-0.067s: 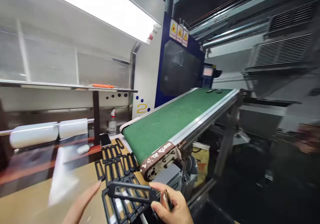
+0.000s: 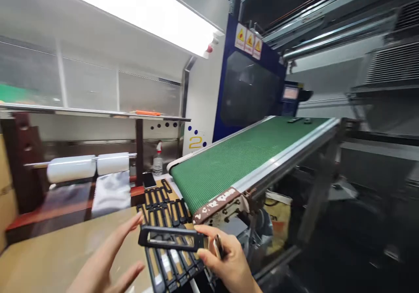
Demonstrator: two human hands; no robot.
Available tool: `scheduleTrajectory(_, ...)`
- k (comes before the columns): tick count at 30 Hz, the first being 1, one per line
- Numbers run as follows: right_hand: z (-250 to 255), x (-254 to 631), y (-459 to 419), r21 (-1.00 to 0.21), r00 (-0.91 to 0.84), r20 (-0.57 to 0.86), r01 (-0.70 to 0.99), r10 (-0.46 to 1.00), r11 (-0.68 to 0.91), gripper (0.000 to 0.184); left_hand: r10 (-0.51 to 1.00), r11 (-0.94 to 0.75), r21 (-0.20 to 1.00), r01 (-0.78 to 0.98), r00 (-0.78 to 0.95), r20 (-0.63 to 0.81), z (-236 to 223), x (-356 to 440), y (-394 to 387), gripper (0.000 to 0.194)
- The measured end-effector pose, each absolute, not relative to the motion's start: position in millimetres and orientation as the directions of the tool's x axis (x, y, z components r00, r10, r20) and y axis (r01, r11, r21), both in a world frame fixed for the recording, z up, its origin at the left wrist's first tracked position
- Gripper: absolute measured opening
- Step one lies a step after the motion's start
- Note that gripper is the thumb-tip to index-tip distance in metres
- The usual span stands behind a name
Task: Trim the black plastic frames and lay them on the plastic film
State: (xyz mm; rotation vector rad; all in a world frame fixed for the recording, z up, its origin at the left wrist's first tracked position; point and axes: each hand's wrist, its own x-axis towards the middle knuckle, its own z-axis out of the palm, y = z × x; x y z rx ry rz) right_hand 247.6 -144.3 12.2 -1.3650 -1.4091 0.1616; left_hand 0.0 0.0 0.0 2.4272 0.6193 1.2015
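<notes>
Right hand (image 2: 229,258) holds black plastic frame (image 2: 170,238) above counter (image 2: 65,253).
Grip closed on frame's end, small tool (image 2: 218,246) also pinched; left hand (image 2: 108,258) open, empty, just beside. More frames (image 2: 163,201) lie in rows, by green conveyor belt (image 2: 248,157).

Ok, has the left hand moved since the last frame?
Yes, upward: the left hand now reaches nearly level with the near end of the green conveyor.

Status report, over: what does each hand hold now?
Right hand gripping black plastic frame, small dark tool too. Left hand open, holding nothing. Rows of black frames underneath.
</notes>
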Motion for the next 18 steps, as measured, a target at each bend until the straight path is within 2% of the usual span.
scheduleTrajectory(2, 38, 240, -123, -0.660, 0.148, 0.644, 0.603, 0.750, 0.447, 0.031, 0.445, -0.895, 0.368, 0.251, 0.521, 0.728, 25, -6, 15, 0.050)
scheduleTrajectory(4, 58, 233, -104, -0.583, 0.047, 0.712, 0.596, 0.701, 0.552, 0.030, 0.286, -0.940, 0.132, 0.315, 0.514, 0.809, 50, -16, 18, 0.044)
scheduleTrajectory(6, 76, 227, -87, -0.498, -0.040, 0.772, 0.581, 0.634, 0.643, 0.032, 0.169, -0.922, -0.052, 0.385, 0.516, 0.840, 72, -27, 13, 0.039)
scheduleTrajectory(9, 102, 223, -68, -0.319, -0.172, 0.860, 0.552, 0.480, 0.770, 0.037, 0.099, -0.874, -0.166, 0.457, 0.502, 0.859, 100, -45, 6, 0.035)
scheduleTrajectory(12, 133, 221, -54, -0.125, -0.255, 0.917, 0.547, 0.307, 0.828, 0.029, 0.044, -0.803, -0.215, 0.556, 0.416, 0.908, 126, -59, 4, 0.033)
scheduleTrajectory(18, 202, 219, -47, 0.159, -0.389, 0.918, 0.547, 0.081, 0.822, 0.045, -0.276, -0.627, -0.433, 0.647, 0.336, 0.901, 190, -67, 2, 0.035)
